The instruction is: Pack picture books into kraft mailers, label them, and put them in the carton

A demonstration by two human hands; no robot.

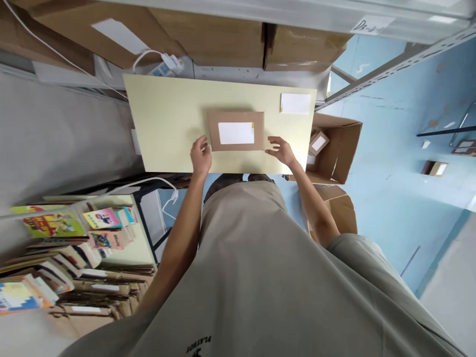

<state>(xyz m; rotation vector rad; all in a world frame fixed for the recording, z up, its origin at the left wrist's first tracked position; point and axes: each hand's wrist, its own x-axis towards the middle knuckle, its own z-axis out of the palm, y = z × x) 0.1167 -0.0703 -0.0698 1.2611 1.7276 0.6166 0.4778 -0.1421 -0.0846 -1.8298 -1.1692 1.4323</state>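
A flat brown cardboard parcel (237, 119) with a white label (235, 133) lies in the middle of a pale yellow table (167, 119). My left hand (201, 154) rests at the parcel's near left corner, fingers apart and touching its edge. My right hand (280, 150) sits at the near right corner, fingers spread toward the parcel's side. Neither hand grips it. A white slip of paper (295, 103) lies at the table's far right.
An open cardboard box (340, 148) with small parcels stands on the blue floor right of the table. Stacks of books and flat parcels (67, 258) fill the left. Large cartons (208, 34) sit behind the table, with a power strip (167, 64).
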